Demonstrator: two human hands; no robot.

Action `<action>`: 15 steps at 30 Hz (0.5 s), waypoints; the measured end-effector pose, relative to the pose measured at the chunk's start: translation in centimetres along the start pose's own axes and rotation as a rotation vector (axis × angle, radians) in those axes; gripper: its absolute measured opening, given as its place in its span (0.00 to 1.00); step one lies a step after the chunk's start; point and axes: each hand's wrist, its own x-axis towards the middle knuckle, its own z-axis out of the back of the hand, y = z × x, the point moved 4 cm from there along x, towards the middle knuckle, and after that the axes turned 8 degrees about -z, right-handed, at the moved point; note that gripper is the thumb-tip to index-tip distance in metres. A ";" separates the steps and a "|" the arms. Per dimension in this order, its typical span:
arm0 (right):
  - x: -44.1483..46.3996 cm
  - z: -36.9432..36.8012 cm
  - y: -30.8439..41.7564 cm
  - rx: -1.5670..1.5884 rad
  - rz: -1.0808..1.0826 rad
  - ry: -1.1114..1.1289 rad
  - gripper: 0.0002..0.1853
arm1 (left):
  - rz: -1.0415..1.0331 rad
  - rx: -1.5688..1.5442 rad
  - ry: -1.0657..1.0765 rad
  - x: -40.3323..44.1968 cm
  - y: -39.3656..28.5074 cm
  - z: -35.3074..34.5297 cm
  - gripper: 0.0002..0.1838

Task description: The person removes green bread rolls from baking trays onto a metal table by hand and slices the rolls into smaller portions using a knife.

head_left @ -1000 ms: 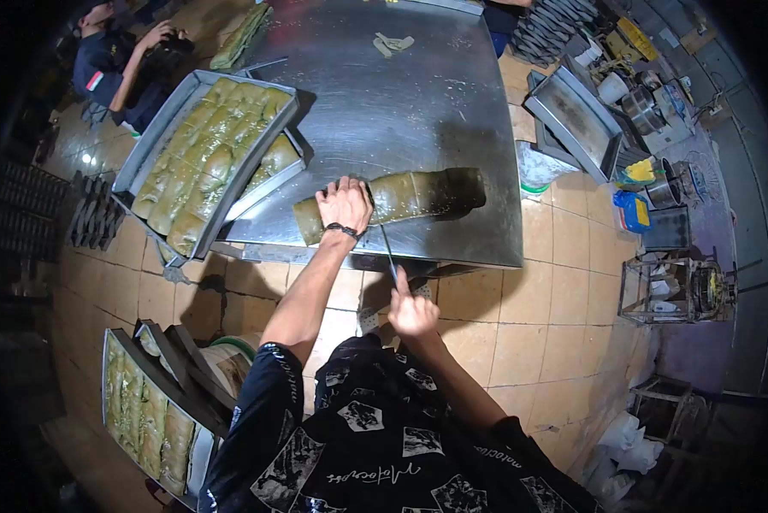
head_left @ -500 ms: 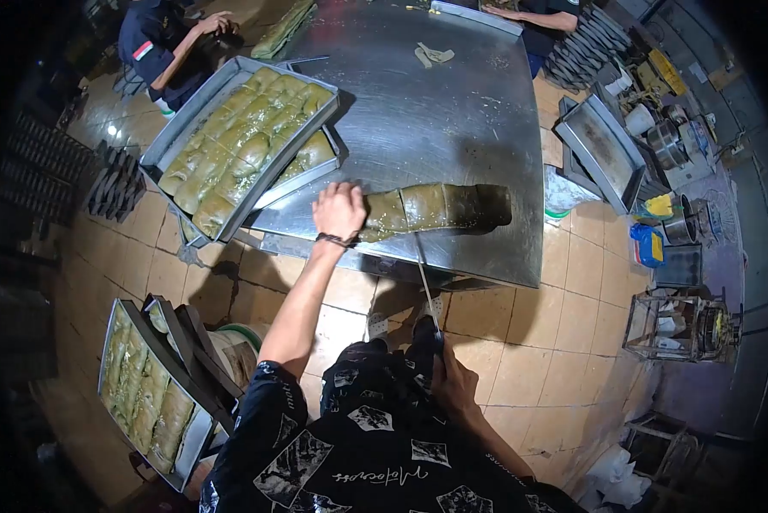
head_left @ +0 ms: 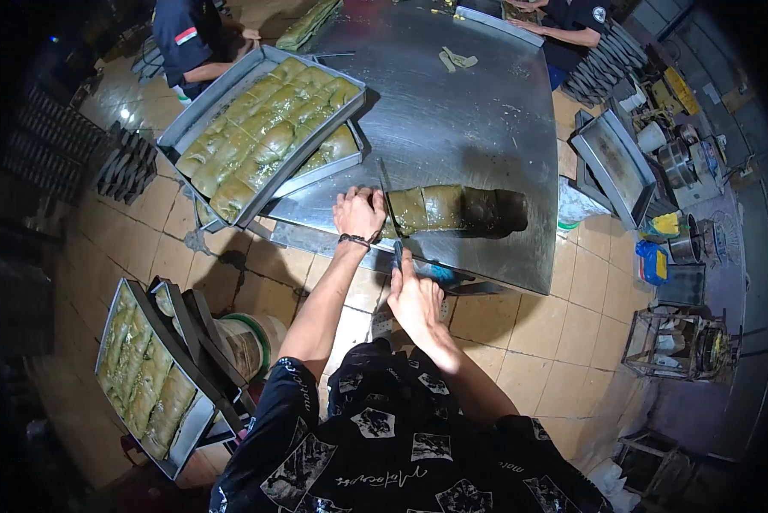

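Observation:
A long green dough roll [head_left: 442, 209], sprinkled with pale seeds, lies across the near part of the metal table, with cross cuts along its length. On its left end rests my left hand [head_left: 358, 214], fingers bent and gripping it; part of that end is hidden beneath them. My right hand [head_left: 416, 299] is wrapped around the handle of a long knife [head_left: 386, 181]. The blade stands across the roll just right of my left fingers, its tip pointing to the far side. How deep it sits in the dough I cannot tell.
A tray of green dough pieces [head_left: 168, 147] overlaps another tray [head_left: 320, 173] at the table's left. Another filled tray [head_left: 197, 421] stands lower left beside a bucket [head_left: 268, 335]. Two people work at the far side. An empty tray [head_left: 617, 162] leans beyond the table's right edge.
My right hand has come up from beside my body to the table, bringing the knife blade across the roll near its left end. My left hand stays at that end.

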 end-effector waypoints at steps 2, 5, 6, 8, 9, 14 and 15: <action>0.7 -0.5 0.2 -0.034 0.009 -0.008 0.28 | 0.000 0.008 -0.012 -0.3 0.5 -0.7 0.19; 0.8 -0.8 0.4 -0.087 0.009 -0.003 0.28 | 0.006 0.014 0.009 -0.4 0.5 -0.7 0.18; -0.1 -0.7 0.2 -0.092 0.003 0.010 0.28 | 0.001 0.019 0.003 -0.4 0.5 -0.6 0.18; -2.5 -0.2 -0.1 -0.104 0.007 0.047 0.29 | -0.008 0.027 -0.012 -0.4 0.3 -0.6 0.18; -3.5 -0.6 -0.7 -0.086 0.009 0.054 0.29 | -0.014 0.031 -0.018 -0.5 0.3 -0.6 0.17; 0.3 -2.3 -0.1 -0.047 0.044 -0.002 0.30 | -0.034 0.055 -0.032 -0.8 0.5 -1.1 0.17; 0.0 -2.2 -0.1 -0.075 0.045 -0.012 0.30 | -0.032 0.062 -0.029 -0.9 0.4 -1.1 0.17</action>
